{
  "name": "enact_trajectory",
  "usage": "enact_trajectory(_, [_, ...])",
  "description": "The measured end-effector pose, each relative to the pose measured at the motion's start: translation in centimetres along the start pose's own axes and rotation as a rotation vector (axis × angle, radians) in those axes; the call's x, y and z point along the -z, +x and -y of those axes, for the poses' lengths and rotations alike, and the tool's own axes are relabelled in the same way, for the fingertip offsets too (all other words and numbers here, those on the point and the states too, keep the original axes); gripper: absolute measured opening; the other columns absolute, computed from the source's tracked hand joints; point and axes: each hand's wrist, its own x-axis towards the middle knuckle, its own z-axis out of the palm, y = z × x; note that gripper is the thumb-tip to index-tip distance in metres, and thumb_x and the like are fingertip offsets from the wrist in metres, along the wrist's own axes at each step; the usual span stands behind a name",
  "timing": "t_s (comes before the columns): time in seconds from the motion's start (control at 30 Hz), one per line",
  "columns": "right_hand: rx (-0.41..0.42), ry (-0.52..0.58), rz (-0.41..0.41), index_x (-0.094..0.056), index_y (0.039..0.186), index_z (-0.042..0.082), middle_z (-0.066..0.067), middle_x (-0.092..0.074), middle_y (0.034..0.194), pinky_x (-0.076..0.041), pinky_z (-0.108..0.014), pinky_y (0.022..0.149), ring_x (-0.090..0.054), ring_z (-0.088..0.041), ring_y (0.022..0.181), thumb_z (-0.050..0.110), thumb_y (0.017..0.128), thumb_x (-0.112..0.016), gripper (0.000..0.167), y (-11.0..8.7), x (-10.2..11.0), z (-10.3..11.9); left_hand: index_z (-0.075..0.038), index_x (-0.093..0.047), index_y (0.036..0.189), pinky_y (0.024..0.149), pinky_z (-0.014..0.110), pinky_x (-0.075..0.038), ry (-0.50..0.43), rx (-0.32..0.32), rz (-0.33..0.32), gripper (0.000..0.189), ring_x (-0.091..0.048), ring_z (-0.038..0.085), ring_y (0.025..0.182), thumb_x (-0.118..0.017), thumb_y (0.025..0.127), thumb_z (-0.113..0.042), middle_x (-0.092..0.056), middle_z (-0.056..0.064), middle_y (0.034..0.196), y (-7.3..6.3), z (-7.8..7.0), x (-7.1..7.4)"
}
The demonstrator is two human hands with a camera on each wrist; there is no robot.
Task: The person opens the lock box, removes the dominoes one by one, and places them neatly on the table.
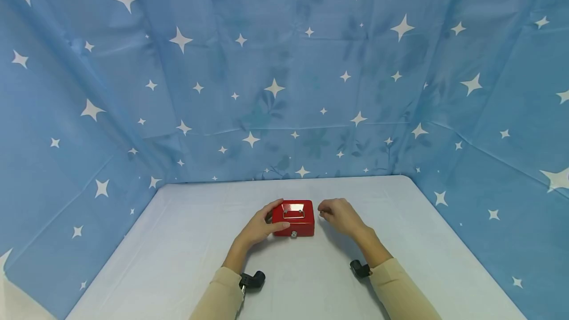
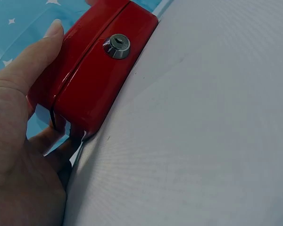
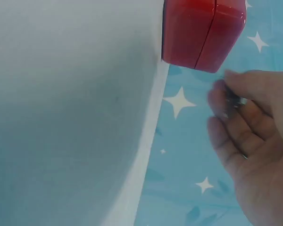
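A small red cash box (image 1: 306, 229) stands closed on the white table, its wire handle (image 1: 294, 215) lying on the lid. On its front, a round silver lock (image 2: 117, 46) shows a bare keyhole. My left hand (image 1: 259, 226) grips the box from the left, thumb across the front of the lid and fingers round the far side. Just off the box's right side, my right hand (image 1: 340, 215) pinches a small key-like metal piece (image 3: 234, 99) between thumb and fingers. It is blurred and partly covered, so its exact shape is unclear.
The white table (image 1: 178, 260) spreads around the box on all sides. Blue cloth with white stars (image 1: 284, 63) hangs behind the table and along both sides. Black wrist cameras (image 1: 252, 280) sit at both sleeve cuffs.
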Motion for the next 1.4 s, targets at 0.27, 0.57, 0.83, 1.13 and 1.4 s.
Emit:
enact_trajectory(0.27, [0.053, 0.038, -0.142, -0.078, 0.106, 0.011, -0.001, -0.079, 0.098, -0.063, -0.035, 0.078, -0.069, -0.011, 0.084, 0.004, 0.092, -0.075, 0.016, 0.1, 0.4, 1.2, -0.034, -0.042, 0.158, 0.111, 0.056, -0.05, 0.014, 0.004, -0.011, 0.078, -0.044, 0.034, 0.146, -0.08, 0.09, -0.04, -0.047, 0.007, 0.159, 0.1, 0.2, 0.0])
enact_trajectory(0.57, [0.141, 0.09, -0.131, -0.079, 0.109, 0.01, 0.0, -0.08, 0.101, -0.063, -0.032, 0.079, -0.071, -0.01, 0.086, 0.003, 0.091, -0.074, 0.02, 0.1, 0.5, 2.6, -0.037, -0.041, 0.158, 0.111, 0.054, -0.05, 0.025, 0.011, 0.0, 0.08, -0.045, 0.033, 0.146, -0.08, 0.089, -0.045, -0.047, 0.005, 0.159, 0.0, 0.1, 0.1])
enact_trajectory(0.83, [0.173, 0.104, -0.084, -0.078, 0.111, 0.009, -0.003, -0.079, 0.106, -0.063, -0.031, 0.08, -0.07, -0.012, 0.089, 0.004, 0.092, -0.073, 0.02, -0.2, 0.7, 3.9, -0.038, -0.042, 0.157, 0.112, 0.054, -0.05, 0.014, 0.004, 0.007, 0.078, -0.046, 0.032, 0.145, -0.08, 0.09, -0.045, -0.048, 0.004, 0.159, 0.0, 0.2, 0.1])
enact_trajectory(1.13, [0.201, 0.088, -0.058, -0.079, 0.112, 0.008, 0.0, -0.079, 0.103, -0.061, -0.026, 0.078, -0.069, -0.01, 0.086, 0.004, 0.092, -0.075, 0.02, -0.2, 0.4, 4.1, -0.036, -0.041, 0.158, 0.113, 0.055, -0.049, 0.017, -0.001, 0.008, 0.079, -0.045, 0.032, 0.147, -0.08, 0.09, -0.045, -0.047, 0.003, 0.16, 0.0, 0.2, 0.1])
enact_trajectory(1.4, [0.252, 0.087, -0.024, -0.079, 0.108, 0.008, 0.003, -0.079, 0.098, -0.061, -0.028, 0.079, -0.068, -0.008, 0.084, 0.007, 0.092, -0.077, 0.016, -0.3, 0.1, 4.1, -0.037, -0.041, 0.158, 0.112, 0.055, -0.049, 0.035, 0.0, 0.007, 0.078, -0.045, 0.032, 0.147, -0.078, 0.09, -0.048, -0.046, 0.003, 0.16, 0.0, 0.1, 0.0])
